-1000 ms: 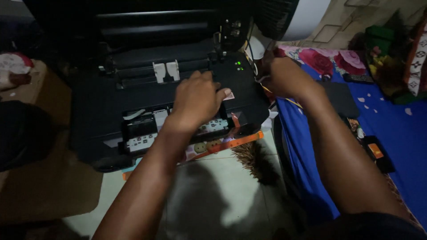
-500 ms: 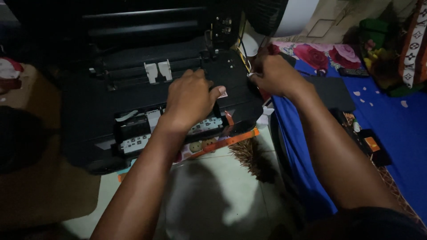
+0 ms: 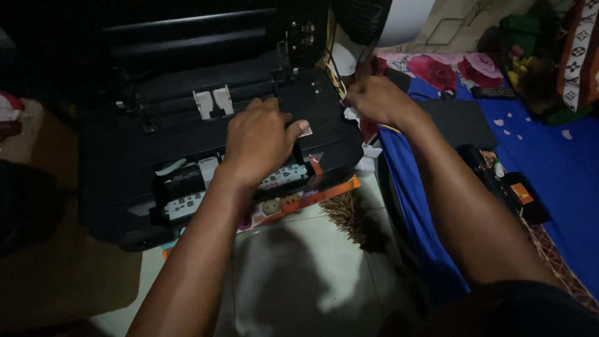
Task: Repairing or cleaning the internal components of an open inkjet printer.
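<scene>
A black inkjet printer (image 3: 125,162) with its cover off sits on the floor in front of me. My left hand (image 3: 259,140) rests palm down on its top, over the open carriage bay with white labelled cartridges (image 3: 187,193). My right hand (image 3: 377,100) is at the printer's right rear corner, fingers pinched on thin wires or tubes (image 3: 340,68) beside a bit of white tissue (image 3: 352,113). Two white clips (image 3: 212,102) stand on the paper path behind my left hand.
A colourful flat pack (image 3: 312,200) lies under the printer's front edge, next to a small broom head (image 3: 355,218). At the right a blue floral sheet (image 3: 561,175) carries a black panel (image 3: 458,122), a remote (image 3: 493,92) and small dark parts. Pale floor tiles (image 3: 299,281) are near me.
My right hand has moved left and up from the printer's right side to its rear corner. My left hand stays on the printer top. The view has shifted slightly.
</scene>
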